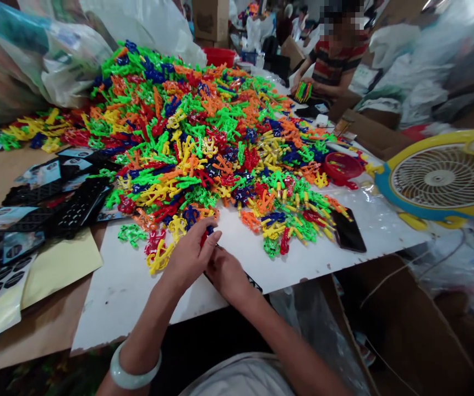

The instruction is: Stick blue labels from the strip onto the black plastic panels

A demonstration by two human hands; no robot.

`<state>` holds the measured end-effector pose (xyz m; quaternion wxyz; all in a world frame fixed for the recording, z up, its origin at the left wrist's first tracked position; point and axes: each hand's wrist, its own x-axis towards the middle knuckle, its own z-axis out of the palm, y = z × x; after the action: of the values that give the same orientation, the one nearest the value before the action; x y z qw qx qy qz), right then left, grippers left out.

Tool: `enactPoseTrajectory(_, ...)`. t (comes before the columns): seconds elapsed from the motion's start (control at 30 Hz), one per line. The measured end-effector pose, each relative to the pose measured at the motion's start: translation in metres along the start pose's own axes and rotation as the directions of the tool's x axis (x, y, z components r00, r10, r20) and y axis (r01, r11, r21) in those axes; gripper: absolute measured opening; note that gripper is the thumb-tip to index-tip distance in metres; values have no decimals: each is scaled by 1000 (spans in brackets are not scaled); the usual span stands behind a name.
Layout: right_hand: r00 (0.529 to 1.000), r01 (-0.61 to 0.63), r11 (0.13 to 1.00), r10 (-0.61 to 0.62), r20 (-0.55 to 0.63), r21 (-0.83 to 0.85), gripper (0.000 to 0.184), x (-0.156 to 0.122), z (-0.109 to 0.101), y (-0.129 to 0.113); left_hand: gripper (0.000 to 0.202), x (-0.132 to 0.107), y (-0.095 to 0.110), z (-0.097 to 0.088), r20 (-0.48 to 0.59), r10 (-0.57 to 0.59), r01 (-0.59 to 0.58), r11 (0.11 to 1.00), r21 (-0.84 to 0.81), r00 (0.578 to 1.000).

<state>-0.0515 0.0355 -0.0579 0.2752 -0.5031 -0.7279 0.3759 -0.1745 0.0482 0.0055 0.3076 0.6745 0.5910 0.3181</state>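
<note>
My left hand (pixel 192 248), a pale bangle (pixel 134 369) on its wrist, is closed at the near edge of the pile, with bits of blue and red plastic showing between thumb and fingers. Touching it, my right hand (pixel 229 273) curls its fingers, largely hidden, around a black patterned package (pixel 254 282) that sticks out beneath the hand. Just beyond my hands rises a large heap of small plastic toy figures (pixel 187 143) in green, orange, yellow, red and blue. A yellow figure (pixel 160 257) lies close to my left wrist.
Black packages with printed cards (pixel 77 206) and yellow backing sheets (pixel 61 269) lie at left. On the right are a phone (pixel 349 231), a red basket (pixel 343 168) and a yellow-and-blue fan (pixel 439 179). Across the table, a person (pixel 336 66) holds colourful figures. Plastic bags stand behind.
</note>
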Motion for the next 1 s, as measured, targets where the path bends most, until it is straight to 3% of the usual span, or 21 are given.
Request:
enactPoseTrajectory(0.1, 979, -20, 986, -14, -204, -164, 16, -12, -60, 21, 34, 2, -1, 0, -30, -28, 28, 1000, 9, 999)
enactPoseTrajectory(0.2, 911, -127, 898, -63, -408, -421, 26, -20, -124, 58, 33, 3, -1, -1, -38, -33, 32, 999, -2, 999)
enactPoseTrajectory(0.3, 922, -144, 779, -118, -368, -611, 37, -22, -165, 97, 33, 3, 1, 0, -42, -40, 39, 999, -18, 998)
enactPoseTrajectory(0.4, 939, -96, 760, -145, -311, -643, 30, -21, -175, 118, 33, 3, 3, 2, -47, -62, 60, 997, -38, 997)
enactPoseTrajectory(0.5, 919, -77, 808, -171, -357, -585, 20, -20, -165, 115, 31, 2, 3, 2, -42, -71, 69, 996, -53, 997)
enactPoseTrajectory(0.6, 885, -77, 960, -58, -461, -269, 17, -18, -137, 91, 29, 2, 3, 2, -46, -67, 64, 996, -58, 997)
enactPoseTrajectory(0.67, 926, -67, 992, 104, -363, 111, 21, -15, -109, 68, 29, 2, 3, 3, -55, -68, 64, 996, -57, 996)
enactPoseTrajectory(0.7, 959, -67, 953, 144, -246, 296, 22, -12, -94, 55, 29, 2, 4, 3, -58, -69, 66, 996, -58, 996)
enactPoseTrajectory(0.77, 990, -73, 873, 122, -72, 483, 20, -7, -65, 33, 29, 2, 3, 4, -60, -66, 62, 996, -64, 996)
enactPoseTrajectory(0.87, 998, -40, 861, 63, -27, 507, 17, -1, -33, 17, 27, 1, 2, 5, -58, -48, 42, 995, -92, 997)
enactPoseTrajectory(1.0, 992, -69, 963, 94, -85, 260, 20, 5, -15, 20, 29, -1, 0, 6, -67, -24, 16, 993, -121, 997)
